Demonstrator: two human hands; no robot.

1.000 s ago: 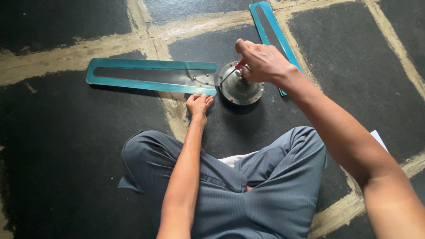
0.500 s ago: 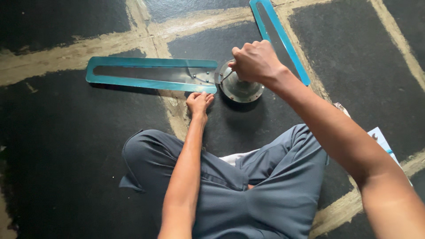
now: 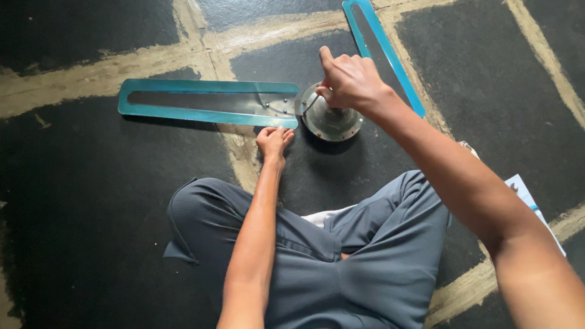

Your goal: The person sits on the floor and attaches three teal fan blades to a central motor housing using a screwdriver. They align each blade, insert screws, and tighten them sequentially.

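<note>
Floor: dark floor with pale seams, person sitting cross-legged.
Left hand: fingers curled, pressing the teal fan blade edge; might slip.
Right hand: closed on a tool (mostly hidden) over the motor hub; could skid off.

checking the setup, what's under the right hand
Under the right hand sits the round metal fan hub on the dark floor. A red tool handle peeks from the fist; its tip and the hub's centre are covered.
</note>
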